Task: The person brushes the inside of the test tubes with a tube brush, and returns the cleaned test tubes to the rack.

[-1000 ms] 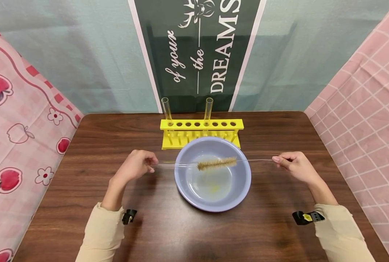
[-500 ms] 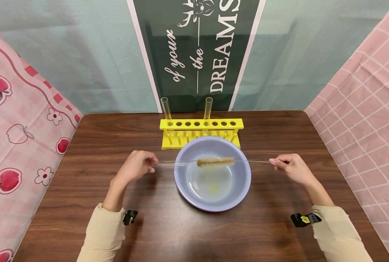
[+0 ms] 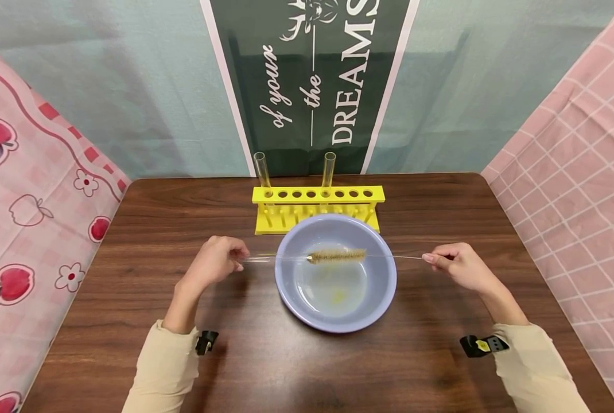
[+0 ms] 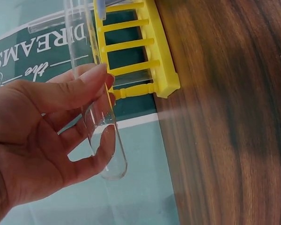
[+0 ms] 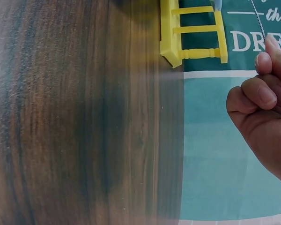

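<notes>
My left hand [image 3: 215, 261] holds a clear glass test tube [image 4: 116, 164] near its rounded closed end, between thumb and fingers. The tube lies roughly level, its mouth pointing right over a lavender basin [image 3: 384, 298]. Opposite it, my right hand [image 3: 459, 265] pinches the thin twisted wire handle [image 5: 257, 19] of a test tube brush. Tan bristles of the brush [image 3: 338, 256] hang above the basin, their left end at about the tube's mouth. Whether that tip is inside the glass cannot be told. Shallow liquid with a yellowish patch [image 3: 338, 296] sits in the basin.
Behind the basin stands a yellow test tube rack [image 3: 309, 196], partly hidden by the basin's rim. Two upright tubes are in it, a left tube [image 3: 262, 172] and a right tube [image 3: 329, 172]. All stand on a dark wooden table [image 3: 307, 373] with fabric hangings around.
My right hand has moved a little left, carrying the brush toward the tube. The bristles have turned more level. My left hand and the tube have hardly moved.
</notes>
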### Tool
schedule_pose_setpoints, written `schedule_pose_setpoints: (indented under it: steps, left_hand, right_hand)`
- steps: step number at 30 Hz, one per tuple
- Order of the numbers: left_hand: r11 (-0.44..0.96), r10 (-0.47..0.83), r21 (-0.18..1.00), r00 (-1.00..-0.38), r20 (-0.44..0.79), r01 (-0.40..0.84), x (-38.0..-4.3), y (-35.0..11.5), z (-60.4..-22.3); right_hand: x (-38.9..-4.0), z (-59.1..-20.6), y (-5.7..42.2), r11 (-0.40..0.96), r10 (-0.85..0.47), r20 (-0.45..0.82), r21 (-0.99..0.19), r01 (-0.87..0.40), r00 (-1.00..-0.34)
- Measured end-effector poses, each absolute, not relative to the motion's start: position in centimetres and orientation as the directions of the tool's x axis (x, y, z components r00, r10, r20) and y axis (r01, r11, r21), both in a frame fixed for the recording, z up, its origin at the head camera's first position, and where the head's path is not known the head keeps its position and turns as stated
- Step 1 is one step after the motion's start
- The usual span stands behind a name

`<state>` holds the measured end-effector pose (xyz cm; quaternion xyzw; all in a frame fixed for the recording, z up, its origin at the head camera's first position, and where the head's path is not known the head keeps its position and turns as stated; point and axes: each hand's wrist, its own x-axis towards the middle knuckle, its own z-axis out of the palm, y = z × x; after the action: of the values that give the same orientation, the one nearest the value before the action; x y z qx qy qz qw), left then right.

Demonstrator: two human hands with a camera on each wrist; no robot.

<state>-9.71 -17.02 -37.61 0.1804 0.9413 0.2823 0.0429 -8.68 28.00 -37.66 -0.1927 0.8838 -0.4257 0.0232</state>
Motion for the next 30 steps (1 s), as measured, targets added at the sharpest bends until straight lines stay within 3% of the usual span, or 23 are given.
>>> schedule_pose_setpoints:
  steps: [8,18,30]
  left_hand:
    - [0.758,0.389,0.562,-0.921,0.021,0.333,-9.8,-16.4,-37.8]
    - [0.773,0.379,0.544,-0.925,0.015,0.325,-9.9,-15.4,-37.6]
    - [0.776,0.386,0.486,-0.912,0.138,0.401,-9.8,-13.8,-37.0]
  right_hand:
    - [-9.2,-38.5,27.3,0.553,-0.378,0.141,-0.759,-0.345,-0.915]
    - [-9.9,-40.3,26.7,0.575,-0.394,0.069,-0.76,-0.304,-0.917]
    - [-10.2,-39.8,25.2,0.57,-0.384,-0.05,-0.799,-0.194,-0.922]
